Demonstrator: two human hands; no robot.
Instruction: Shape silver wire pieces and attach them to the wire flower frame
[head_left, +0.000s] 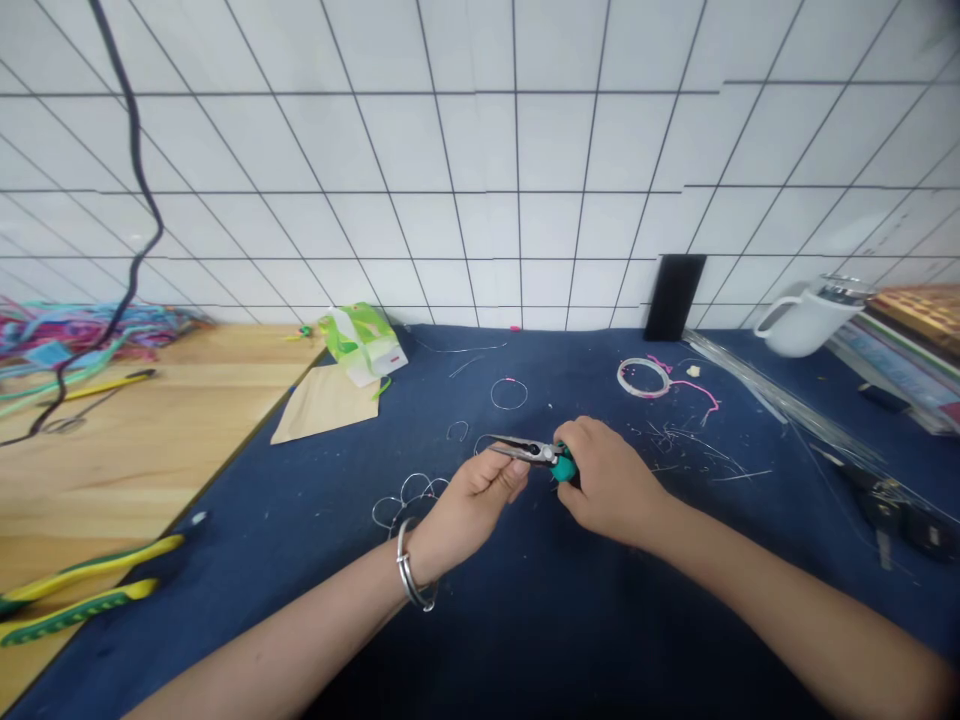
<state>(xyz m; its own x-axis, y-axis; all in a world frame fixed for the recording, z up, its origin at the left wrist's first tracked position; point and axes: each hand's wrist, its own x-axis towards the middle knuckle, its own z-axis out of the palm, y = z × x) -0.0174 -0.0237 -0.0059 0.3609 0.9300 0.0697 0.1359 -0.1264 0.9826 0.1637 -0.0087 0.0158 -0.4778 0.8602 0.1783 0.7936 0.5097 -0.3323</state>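
My right hand (611,480) is wrapped round the green handles of needle-nose pliers (525,450), whose jaws point left. Just under those jaws, my left hand (487,490) is closed in a pinch on a thin wire (478,440), which curves out above the fingers; most of it is hidden. Beside the left wrist lies a flower-like shape of joined wire loops (386,512), partly covered by the hand. Farther back on the dark blue cloth (555,620) rest a round wire ring (509,394) with a pink mark and a small bent wire piece (457,430).
A white ring with pink thread (643,378), wire scraps (694,450) and a bundle of straight wires (750,380) lie right, near a white mug (802,322) and black upright block (675,298). Left are a tissue pack (360,340), brown paper (326,403) and yellow-green-handled tool (90,590).
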